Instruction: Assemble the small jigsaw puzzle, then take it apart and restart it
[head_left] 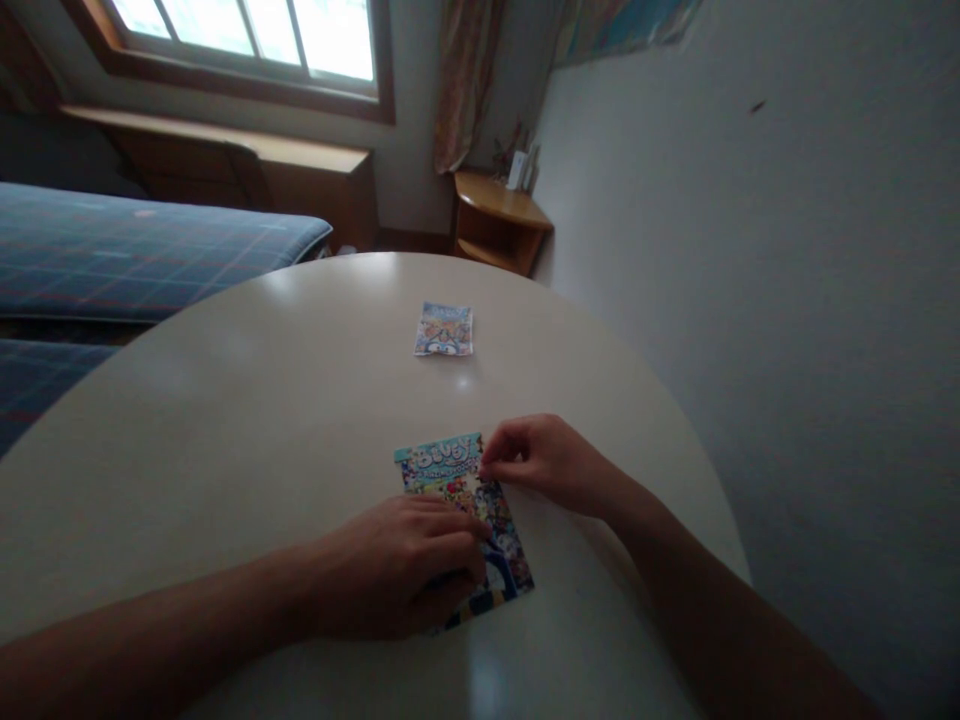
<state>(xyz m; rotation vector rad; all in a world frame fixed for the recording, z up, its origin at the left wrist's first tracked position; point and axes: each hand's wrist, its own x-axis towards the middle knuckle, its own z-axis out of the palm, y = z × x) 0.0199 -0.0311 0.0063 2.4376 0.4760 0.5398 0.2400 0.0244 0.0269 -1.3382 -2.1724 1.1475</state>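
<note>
The right hand (544, 462), right of the frame's centre, has thumb and forefinger drawn together in a pinch at the upper right edge of a flat, rectangular, many-coloured printed booklet (457, 483) with a teal top strip; the other fingers curl inward. An edge probably gives those fingertips the easiest thing to catch.

The left hand (416, 560), lower centre, lies palm down across the booklet's lower part, fingers bent and loosely together. Its underside is hidden, so I cannot tell whether it grips anything; its weight there would likely stop the booklet sliding while the right hand works the edge.

The booklet lies slightly turned in the lower middle of the frame, on a round, glossy, cream-coloured tabletop (225, 440), presumably placed so both hands meet over it comfortably. Above it, near the upper middle, a small, squarish blue-and-orange printed packet (444, 332) lies apart from both hands, perhaps set there to leave working room. A blue plaid mattress (150, 250) fills the left side beyond.
</note>
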